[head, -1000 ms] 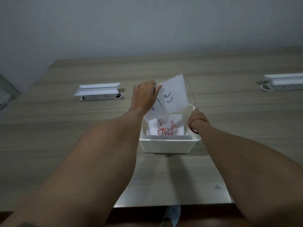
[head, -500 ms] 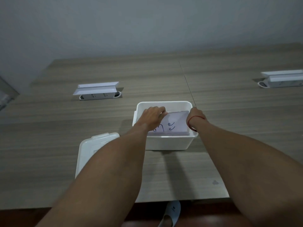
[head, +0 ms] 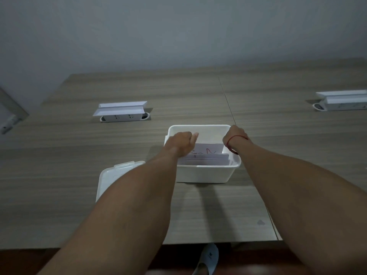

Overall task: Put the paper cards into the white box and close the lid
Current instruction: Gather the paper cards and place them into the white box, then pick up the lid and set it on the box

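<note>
The white box [head: 202,173] stands open at the middle of the wooden table. Several paper cards [head: 208,154] lie stacked inside it, and one at the back shows red writing. My left hand [head: 181,141] reaches into the box's left side, fingers curled on the left edge of the cards. At the right wall, my right hand [head: 233,135] dips into the box beside the cards. A red string circles its wrist, and its fingers are hidden. The translucent white lid [head: 113,179] lies flat on the table left of the box, partly under my left forearm.
Two white pop-up socket units sit in the table, one at the back left [head: 122,112] and one at the far right [head: 341,100]. A seam [head: 227,102] runs down the tabletop behind the box. Below the near table edge, a slipper [head: 206,259] rests on the floor.
The card with blue writing went from raised above the box down into it. Both hands followed it in and stay at the cards' two sides.
</note>
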The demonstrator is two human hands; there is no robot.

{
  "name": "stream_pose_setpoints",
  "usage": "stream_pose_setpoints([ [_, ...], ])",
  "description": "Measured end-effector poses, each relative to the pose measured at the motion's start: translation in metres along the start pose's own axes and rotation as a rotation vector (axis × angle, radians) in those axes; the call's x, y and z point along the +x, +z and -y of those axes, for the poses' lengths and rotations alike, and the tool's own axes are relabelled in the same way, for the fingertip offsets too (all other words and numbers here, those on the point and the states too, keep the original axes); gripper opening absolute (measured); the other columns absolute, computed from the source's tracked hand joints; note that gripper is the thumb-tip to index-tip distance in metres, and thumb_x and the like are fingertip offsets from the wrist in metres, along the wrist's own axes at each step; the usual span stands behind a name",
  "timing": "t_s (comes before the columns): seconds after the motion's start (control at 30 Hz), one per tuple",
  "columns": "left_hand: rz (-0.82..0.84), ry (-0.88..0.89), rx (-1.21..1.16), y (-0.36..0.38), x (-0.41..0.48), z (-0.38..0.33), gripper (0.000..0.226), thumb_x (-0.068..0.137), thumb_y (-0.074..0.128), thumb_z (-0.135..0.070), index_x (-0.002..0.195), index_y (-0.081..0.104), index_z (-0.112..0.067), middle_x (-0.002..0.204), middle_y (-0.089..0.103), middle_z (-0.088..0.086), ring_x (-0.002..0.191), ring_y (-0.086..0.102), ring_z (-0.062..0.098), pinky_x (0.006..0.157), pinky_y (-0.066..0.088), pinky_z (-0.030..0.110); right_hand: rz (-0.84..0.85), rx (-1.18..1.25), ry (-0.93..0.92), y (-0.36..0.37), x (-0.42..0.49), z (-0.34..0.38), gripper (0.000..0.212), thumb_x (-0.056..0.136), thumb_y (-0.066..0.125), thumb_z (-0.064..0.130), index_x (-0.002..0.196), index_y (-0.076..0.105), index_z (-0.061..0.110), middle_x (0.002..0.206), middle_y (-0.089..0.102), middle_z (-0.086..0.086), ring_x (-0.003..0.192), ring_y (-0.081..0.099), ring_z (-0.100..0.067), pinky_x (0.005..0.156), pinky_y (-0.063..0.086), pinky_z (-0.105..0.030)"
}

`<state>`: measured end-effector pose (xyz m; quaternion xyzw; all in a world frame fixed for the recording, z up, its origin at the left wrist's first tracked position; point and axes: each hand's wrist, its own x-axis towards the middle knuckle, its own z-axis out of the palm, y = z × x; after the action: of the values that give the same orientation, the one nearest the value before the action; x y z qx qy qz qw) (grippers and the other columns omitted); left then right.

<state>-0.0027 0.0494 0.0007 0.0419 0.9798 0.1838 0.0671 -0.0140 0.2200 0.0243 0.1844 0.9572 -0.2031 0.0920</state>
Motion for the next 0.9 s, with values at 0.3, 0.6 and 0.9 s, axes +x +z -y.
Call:
stream_pose_setpoints([
  [0.3,-0.243,-0.311,0.088,-0.066,-0.032,0.061,0.051,0.099,0.028,-0.042,0.117,0.061,-0.008,0.122,0.064,0.016,0.114,0.059,0.035,0.096,0.044,0.041,0.048,0.012,-0.356,0.004,-0.033,0.096,0.043,0.093,0.047,0.029,0.13,0.051,0.007,0.141,0.047,-0.016,0.13,0.046,-0.035,0.107,0.04,-0.043],
  [0.6,-0.282,-0.725,-0.17,-0.077,-0.09,0.15,0.054,0.099,0.03,-0.041,0.125,0.057,-0.002,0.132,0.058,0.019,0.123,0.053,0.037,0.102,0.042,0.041,0.226,-0.006,-0.569,0.081,-0.096,0.166,0.05,0.095,0.046,0.033,0.137,0.045,0.005,0.144,0.047,-0.017,0.132,0.045,-0.034,0.107,0.039,-0.037],
  [0.9,-0.126,-0.962,-0.305,0.001,-0.135,0.211,0.052,0.097,0.04,-0.039,0.134,0.05,-0.004,0.139,0.052,0.018,0.129,0.049,0.036,0.106,0.039,0.04,0.421,-0.082,-0.435,0.188,-0.117,0.139,0.05,0.095,0.047,0.035,0.132,0.051,0.002,0.136,0.054,-0.02,0.125,0.052,-0.036,0.101,0.043,-0.036],
])
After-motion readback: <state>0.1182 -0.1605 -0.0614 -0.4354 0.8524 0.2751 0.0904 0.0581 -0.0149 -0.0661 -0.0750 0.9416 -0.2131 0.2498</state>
